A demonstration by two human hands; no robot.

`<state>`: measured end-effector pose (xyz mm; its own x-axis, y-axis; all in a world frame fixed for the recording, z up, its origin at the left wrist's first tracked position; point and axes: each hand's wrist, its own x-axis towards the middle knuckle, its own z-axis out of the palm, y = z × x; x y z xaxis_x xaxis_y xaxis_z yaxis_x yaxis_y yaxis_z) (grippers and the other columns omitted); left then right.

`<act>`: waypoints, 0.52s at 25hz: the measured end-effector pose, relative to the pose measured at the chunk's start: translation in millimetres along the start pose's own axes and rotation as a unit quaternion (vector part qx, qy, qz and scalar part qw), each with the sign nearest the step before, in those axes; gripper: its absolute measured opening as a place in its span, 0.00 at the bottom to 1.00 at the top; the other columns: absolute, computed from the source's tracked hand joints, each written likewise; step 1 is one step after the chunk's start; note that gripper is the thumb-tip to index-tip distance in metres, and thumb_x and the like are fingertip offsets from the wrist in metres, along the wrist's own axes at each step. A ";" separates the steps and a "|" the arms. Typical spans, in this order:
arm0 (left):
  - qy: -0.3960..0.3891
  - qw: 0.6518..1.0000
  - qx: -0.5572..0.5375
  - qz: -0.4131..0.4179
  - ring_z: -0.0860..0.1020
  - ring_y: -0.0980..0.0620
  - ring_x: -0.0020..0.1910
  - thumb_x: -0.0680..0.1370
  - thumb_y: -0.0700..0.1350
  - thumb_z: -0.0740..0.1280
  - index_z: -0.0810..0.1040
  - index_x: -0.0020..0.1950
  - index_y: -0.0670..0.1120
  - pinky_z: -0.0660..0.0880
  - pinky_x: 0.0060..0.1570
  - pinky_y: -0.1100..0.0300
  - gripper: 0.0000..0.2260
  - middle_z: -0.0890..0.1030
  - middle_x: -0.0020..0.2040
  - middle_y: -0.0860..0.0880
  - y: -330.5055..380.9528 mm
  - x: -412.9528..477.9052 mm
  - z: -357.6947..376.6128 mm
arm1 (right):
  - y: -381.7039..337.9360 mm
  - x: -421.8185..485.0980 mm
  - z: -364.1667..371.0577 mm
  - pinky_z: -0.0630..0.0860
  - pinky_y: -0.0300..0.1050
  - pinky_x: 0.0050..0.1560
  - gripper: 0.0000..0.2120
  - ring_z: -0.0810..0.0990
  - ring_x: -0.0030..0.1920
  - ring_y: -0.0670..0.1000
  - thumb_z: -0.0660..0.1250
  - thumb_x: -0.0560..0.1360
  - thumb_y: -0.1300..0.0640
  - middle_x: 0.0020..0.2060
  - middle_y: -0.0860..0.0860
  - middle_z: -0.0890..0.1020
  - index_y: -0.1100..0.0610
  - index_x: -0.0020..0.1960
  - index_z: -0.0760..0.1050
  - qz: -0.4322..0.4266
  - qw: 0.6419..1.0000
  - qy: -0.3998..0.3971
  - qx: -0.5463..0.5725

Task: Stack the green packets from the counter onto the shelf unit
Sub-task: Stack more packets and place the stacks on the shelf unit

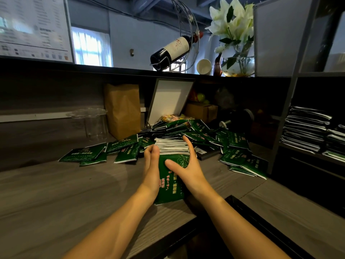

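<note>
Both hands were clamped on a bundle of green packets (170, 182) standing on edge on the counter (56, 193), near its front edge. Left hand (152, 165) was pressed flat against the bundle's left side, fingers straight and together, pointing away from the camera. Right hand (183, 165) was on the right side, fingers spread wide, thumb lying across the front packet's green face and fingertips reaching over the top edges. Neither hand curled into a fist; the bundle was squeezed between the two palms. The front packet's printed face looked toward the camera, long axis running roughly up-down in frame, tilted slightly back at the top; white packet edges showed in a fanned row along the top. Behind and around it, a loose pile of green packets (197, 131) lay mostly flat on the counter, spreading left to a few singles (84, 154) and right toward the shelf unit (291, 101). On the shelf unit's lower shelf, at the right of the frame, stacked packets (306, 128) lay flat in two piles, edges out. A brown paper bag (122, 109) stood upright behind the pile at left, with clear plastic cups (93, 124) beside it.
</note>
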<state>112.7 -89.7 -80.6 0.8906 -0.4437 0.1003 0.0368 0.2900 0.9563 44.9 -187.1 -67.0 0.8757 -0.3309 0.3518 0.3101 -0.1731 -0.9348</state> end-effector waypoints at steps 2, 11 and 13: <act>-0.031 0.999 0.018 -0.003 0.72 0.45 0.67 0.58 0.80 0.61 0.69 0.70 0.56 0.65 0.68 0.41 0.47 0.73 0.69 0.48 -10.3 8.0 -7.5 | 1.9 0.2 -3.3 0.72 0.53 0.66 0.51 0.75 0.64 0.48 0.78 0.57 0.43 0.67 0.49 0.73 0.40 0.74 0.53 -0.003 1.000 -0.013 -0.011; -0.192 0.955 0.221 0.049 0.76 0.58 0.60 0.56 0.57 0.76 0.62 0.62 0.64 0.76 0.55 0.61 0.38 0.73 0.65 0.54 26.0 -5.8 -33.0 | 1.1 3.9 0.8 0.68 0.54 0.69 0.43 0.69 0.68 0.48 0.77 0.65 0.47 0.69 0.46 0.68 0.42 0.73 0.58 -0.005 0.999 0.035 -0.037; -0.168 0.960 0.221 0.049 0.77 0.55 0.59 0.58 0.52 0.77 0.65 0.58 0.62 0.78 0.53 0.59 0.34 0.76 0.62 0.52 28.3 -2.0 -31.4 | 1.4 7.8 1.8 0.67 0.57 0.69 0.46 0.68 0.70 0.50 0.76 0.58 0.38 0.71 0.48 0.68 0.39 0.72 0.59 -0.003 0.998 0.043 -0.040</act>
<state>126.2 -54.0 -62.4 0.6809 -0.7025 0.2070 -0.3008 -0.0105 0.9536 52.9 -188.3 -65.7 0.8375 -0.4084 0.3631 0.2815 -0.2471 -0.9272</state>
